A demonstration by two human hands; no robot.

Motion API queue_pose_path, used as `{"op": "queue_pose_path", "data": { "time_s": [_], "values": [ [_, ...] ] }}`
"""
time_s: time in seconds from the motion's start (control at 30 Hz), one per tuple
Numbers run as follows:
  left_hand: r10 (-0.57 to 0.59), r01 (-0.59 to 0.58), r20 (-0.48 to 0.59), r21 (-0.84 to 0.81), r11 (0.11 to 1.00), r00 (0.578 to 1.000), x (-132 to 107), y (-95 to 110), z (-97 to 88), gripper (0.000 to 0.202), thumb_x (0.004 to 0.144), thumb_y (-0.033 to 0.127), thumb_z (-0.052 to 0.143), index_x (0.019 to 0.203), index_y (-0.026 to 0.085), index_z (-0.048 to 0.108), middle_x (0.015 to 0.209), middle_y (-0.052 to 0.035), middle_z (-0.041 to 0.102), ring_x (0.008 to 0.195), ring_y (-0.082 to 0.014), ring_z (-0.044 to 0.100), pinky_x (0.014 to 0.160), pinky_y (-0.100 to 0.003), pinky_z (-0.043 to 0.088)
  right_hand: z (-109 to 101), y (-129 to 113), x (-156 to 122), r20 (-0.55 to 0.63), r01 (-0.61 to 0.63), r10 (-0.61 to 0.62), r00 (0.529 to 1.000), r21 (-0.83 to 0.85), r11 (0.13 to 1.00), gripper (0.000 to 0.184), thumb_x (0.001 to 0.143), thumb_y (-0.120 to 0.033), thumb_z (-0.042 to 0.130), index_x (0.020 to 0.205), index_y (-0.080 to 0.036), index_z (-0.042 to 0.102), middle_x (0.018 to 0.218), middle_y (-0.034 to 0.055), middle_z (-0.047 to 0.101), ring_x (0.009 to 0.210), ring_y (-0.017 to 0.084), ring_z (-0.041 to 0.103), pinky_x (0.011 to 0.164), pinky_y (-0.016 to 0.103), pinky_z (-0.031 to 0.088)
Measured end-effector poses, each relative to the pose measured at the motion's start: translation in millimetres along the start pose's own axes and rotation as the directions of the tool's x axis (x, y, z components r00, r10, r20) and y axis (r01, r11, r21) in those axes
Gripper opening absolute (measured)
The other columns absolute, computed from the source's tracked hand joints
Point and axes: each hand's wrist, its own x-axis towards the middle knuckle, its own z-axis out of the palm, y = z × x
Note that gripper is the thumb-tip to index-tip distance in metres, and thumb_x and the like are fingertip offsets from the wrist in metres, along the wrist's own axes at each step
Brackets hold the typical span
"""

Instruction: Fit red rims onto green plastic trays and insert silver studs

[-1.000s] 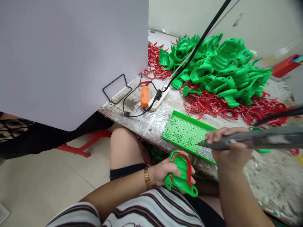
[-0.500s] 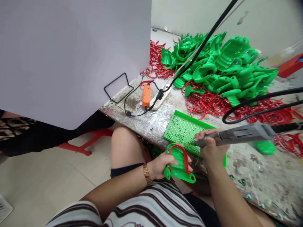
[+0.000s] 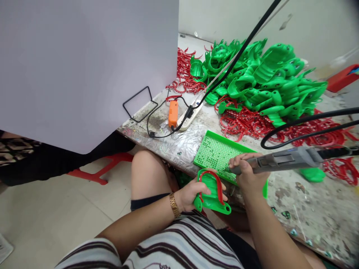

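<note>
Just off the edge of the stained, plastic-sheeted surface, the left hand has its grip pressed around a glossy green plastic dental impression tray, ribbed, its long axis slanting from far left to near right, a red strip along its rim; the right hand pinches a grey rotary tool, tip pointing left just beside the tray, above a perforated green board

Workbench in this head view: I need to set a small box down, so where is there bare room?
Bare bench lies right of the green perforated tray, below the green piece, and a foil-covered patch sits between the power strip and the tray. The back is crowded: green plastic pieces heaped on red strips.
</note>
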Motion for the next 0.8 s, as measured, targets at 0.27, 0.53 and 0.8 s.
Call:
{"op": "queue_pose_path", "data": {
  "time_s": [0.27, 0.53, 0.8],
  "values": [
    [-0.010, 0.010, -0.007, 0.010, 1.000, 1.000, -0.4, 1.3, 1.3, 0.062, 0.053, 0.015, 0.057, 0.116, 0.015, 0.056, 0.102, -0.0125, 0.068, 0.085, -0.0290, 0.068, 0.080, -0.044, 0.051, 0.7, 0.7, 2.8, -0.017, 0.005, -0.005, 1.000, -0.001, 1.000, 0.021, 0.075, -0.023, 0.067, 0.080, -0.014, 0.049, 0.061, -0.0009, 0.055, 0.051, 0.013, 0.056, 0.053, 0.029, 0.047],
    [0.056, -0.056, -0.018, 0.038, 0.998, 0.998, -3.1, 6.7, 4.8, 0.050, 0.056, 0.016, 0.059, 0.107, 0.014, 0.060, 0.100, -0.0108, 0.069, 0.081, -0.0255, 0.068, 0.073, -0.038, 0.053, 8.2, -62.7, 5.2, 0.007, 0.081, -0.083, 0.997, 0.109, 0.991, 0.034, 0.070, -0.040, 0.073, 0.078, -0.017, 0.049, 0.060, -0.0013, 0.052, 0.049, 0.013, 0.051, 0.051, 0.030, 0.044],
    [0.126, -0.122, -0.056, 0.068, 0.990, 0.990, -3.9, 9.5, 12.2, 0.055, 0.055, 0.014, 0.061, 0.110, 0.015, 0.056, 0.094, -0.0072, 0.068, 0.080, -0.0237, 0.068, 0.075, -0.038, 0.053, 19.0, -97.8, -25.1, 0.193, -0.025, -0.003, 0.981, 0.142, 0.990, 0.034, 0.076, -0.046, 0.067, 0.081, -0.017, 0.049, 0.061, -0.0010, 0.050, 0.051, 0.013, 0.051, 0.053, 0.031, 0.044]
  ]
}}
